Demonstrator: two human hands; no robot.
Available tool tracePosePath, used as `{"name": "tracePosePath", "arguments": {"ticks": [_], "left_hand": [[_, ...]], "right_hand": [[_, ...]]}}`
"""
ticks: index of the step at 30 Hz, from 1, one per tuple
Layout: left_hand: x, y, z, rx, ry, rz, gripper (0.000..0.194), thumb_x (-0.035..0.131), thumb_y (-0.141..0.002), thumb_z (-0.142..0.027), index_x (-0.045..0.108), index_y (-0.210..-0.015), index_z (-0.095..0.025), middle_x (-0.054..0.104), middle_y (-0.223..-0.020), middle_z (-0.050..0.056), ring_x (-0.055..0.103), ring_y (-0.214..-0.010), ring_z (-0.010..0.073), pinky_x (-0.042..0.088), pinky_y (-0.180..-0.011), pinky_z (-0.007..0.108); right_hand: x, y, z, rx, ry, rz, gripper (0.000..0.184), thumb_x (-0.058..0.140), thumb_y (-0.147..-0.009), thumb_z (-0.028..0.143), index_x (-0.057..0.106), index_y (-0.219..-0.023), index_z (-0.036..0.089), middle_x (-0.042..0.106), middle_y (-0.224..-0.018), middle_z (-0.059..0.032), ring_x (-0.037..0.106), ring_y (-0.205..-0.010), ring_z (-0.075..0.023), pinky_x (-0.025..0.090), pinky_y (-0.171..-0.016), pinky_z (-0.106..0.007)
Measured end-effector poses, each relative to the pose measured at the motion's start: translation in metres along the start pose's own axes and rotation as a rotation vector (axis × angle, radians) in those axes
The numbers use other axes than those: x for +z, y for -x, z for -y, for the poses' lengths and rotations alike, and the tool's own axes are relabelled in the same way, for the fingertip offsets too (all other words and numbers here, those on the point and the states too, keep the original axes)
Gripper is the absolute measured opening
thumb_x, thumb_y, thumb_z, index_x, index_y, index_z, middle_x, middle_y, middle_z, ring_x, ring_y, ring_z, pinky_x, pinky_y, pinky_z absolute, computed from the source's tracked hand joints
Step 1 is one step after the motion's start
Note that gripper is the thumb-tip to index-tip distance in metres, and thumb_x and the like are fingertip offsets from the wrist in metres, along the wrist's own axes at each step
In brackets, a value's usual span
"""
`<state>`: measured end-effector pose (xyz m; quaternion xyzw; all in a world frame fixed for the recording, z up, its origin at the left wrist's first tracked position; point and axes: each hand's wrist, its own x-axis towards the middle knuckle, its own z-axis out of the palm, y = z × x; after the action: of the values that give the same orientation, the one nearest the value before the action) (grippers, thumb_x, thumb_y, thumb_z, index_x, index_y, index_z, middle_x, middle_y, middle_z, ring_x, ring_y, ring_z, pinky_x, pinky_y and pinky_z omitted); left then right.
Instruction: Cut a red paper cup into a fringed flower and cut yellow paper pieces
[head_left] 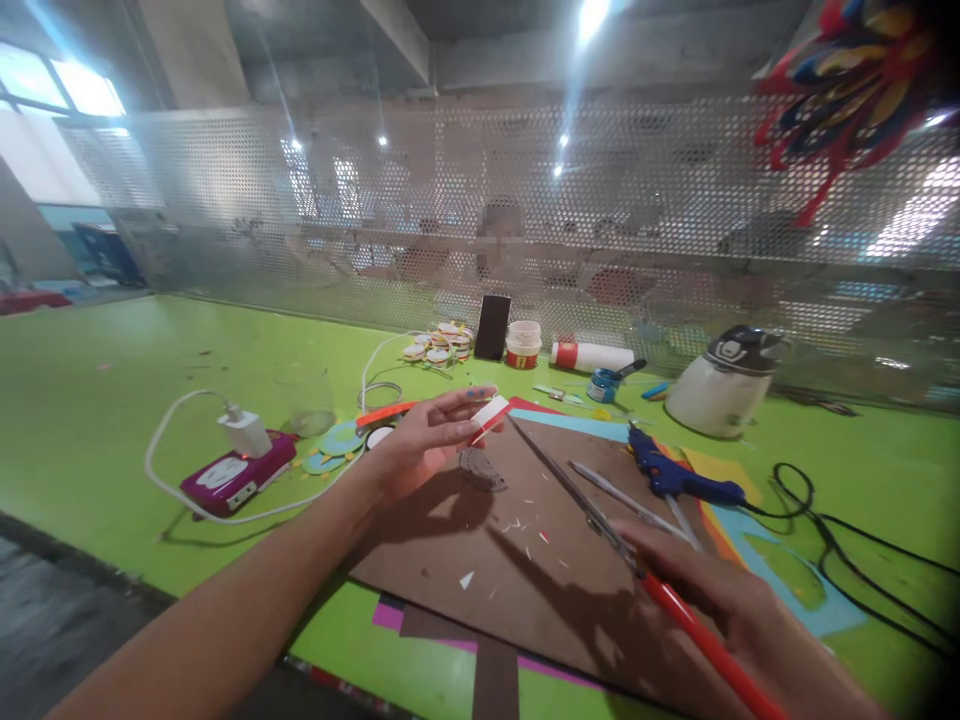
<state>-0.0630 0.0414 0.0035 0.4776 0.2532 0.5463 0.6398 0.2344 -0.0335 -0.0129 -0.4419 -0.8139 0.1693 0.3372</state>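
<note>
Head view: the left hand (416, 445) pinches a small white-and-red piece (490, 419) between thumb and fingers, above a brown board (450, 555). The piece lies just beyond the scissors' tips, its long axis slanting up toward the right. The right hand (712, 590), well apart from the left, grips red-handled scissors (563, 482) that point up and leftward, across that slant. The left hand is nearer the piece; whether the tips touch it, I cannot tell.
</note>
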Motion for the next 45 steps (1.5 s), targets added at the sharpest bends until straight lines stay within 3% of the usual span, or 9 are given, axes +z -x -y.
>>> {"name": "tracePosePath", "arguments": {"ticks": [5,10,17,23,30,35,38,42,45], "left_hand": [[0.000,0.001,0.000,0.023,-0.031,0.047,0.047,0.081,-0.068,-0.023,0.072,-0.115,-0.020,0.070,-0.115,0.013,0.064,-0.100,0.0254,0.044,-0.082,0.036],[-0.001,0.001,0.000,0.058,-0.051,0.052,0.046,0.079,-0.070,-0.024,0.072,-0.115,-0.021,0.070,-0.115,0.014,0.064,-0.099,0.0261,0.043,-0.080,0.037],[-0.004,-0.001,0.000,0.074,-0.052,0.041,0.049,0.079,-0.070,-0.024,0.071,-0.117,-0.020,0.067,-0.124,0.014,0.061,-0.103,0.0255,0.043,-0.079,0.034],[-0.001,0.000,0.000,0.060,-0.069,0.048,0.048,0.080,-0.070,-0.024,0.070,-0.117,-0.020,0.069,-0.121,0.014,0.061,-0.102,0.0241,0.044,-0.079,0.034],[-0.002,0.002,0.000,0.065,-0.089,0.069,0.049,0.079,-0.071,-0.024,0.069,-0.119,-0.022,0.068,-0.124,0.014,0.062,-0.104,0.0251,0.044,-0.080,0.034],[-0.002,0.001,-0.001,0.063,-0.086,0.075,0.050,0.079,-0.070,-0.023,0.069,-0.119,-0.021,0.070,-0.119,0.013,0.062,-0.102,0.0247,0.044,-0.079,0.034],[-0.002,0.001,0.000,0.069,-0.083,0.093,0.050,0.078,-0.071,-0.023,0.068,-0.120,-0.021,0.070,-0.120,0.013,0.062,-0.101,0.0237,0.044,-0.079,0.033],[-0.003,0.001,0.000,0.073,-0.080,0.113,0.051,0.079,-0.070,-0.023,0.069,-0.120,-0.022,0.069,-0.121,0.014,0.062,-0.102,0.0241,0.045,-0.080,0.033],[-0.003,0.001,0.000,0.071,-0.079,0.113,0.052,0.080,-0.069,-0.023,0.068,-0.120,-0.021,0.070,-0.120,0.014,0.063,-0.101,0.0243,0.045,-0.079,0.033]], "right_hand": [[0.015,0.010,-0.015,0.076,-0.208,0.076,0.042,0.052,-0.087,0.030,0.068,-0.126,0.026,0.075,-0.065,-0.0035,0.075,-0.064,-0.0234,0.060,-0.051,-0.024],[0.018,0.011,-0.014,0.096,-0.227,0.092,0.042,0.044,-0.094,0.035,0.065,-0.129,0.028,0.072,-0.059,-0.0029,0.070,-0.049,-0.0207,0.058,-0.045,-0.025],[0.007,0.007,-0.013,0.082,-0.186,0.186,0.040,0.052,-0.090,0.032,0.067,-0.126,0.027,0.075,-0.065,-0.0044,0.077,-0.074,-0.0270,0.063,-0.066,-0.030],[0.007,0.010,-0.011,0.114,-0.261,0.222,0.042,0.052,-0.090,0.037,0.066,-0.128,0.028,0.074,-0.064,-0.0037,0.075,-0.064,-0.0254,0.062,-0.058,-0.027],[-0.001,0.004,0.002,0.086,-0.194,0.084,0.037,0.054,-0.088,0.043,0.074,-0.115,0.029,0.074,-0.065,-0.0048,0.075,-0.077,-0.0287,0.063,-0.066,-0.032],[-0.009,0.002,0.000,0.057,-0.227,0.172,0.041,0.053,-0.087,0.049,0.074,-0.116,0.029,0.075,-0.068,-0.0056,0.076,-0.072,-0.0289,0.063,-0.071,-0.034],[-0.008,0.000,-0.001,0.066,-0.202,0.205,0.038,0.054,-0.088,0.046,0.074,-0.115,0.029,0.074,-0.066,-0.0042,0.075,-0.068,-0.0269,0.063,-0.069,-0.033],[-0.004,-0.002,-0.002,0.078,-0.121,0.124,0.031,0.060,-0.085,0.041,0.077,-0.108,0.030,0.078,-0.082,-0.0051,0.075,-0.086,-0.0284,0.062,-0.073,-0.032],[-0.002,0.000,-0.004,0.081,-0.138,0.112,0.029,0.061,-0.084,0.037,0.077,-0.108,0.030,0.078,-0.086,-0.0049,0.076,-0.086,-0.0270,0.062,-0.071,-0.030]]}}
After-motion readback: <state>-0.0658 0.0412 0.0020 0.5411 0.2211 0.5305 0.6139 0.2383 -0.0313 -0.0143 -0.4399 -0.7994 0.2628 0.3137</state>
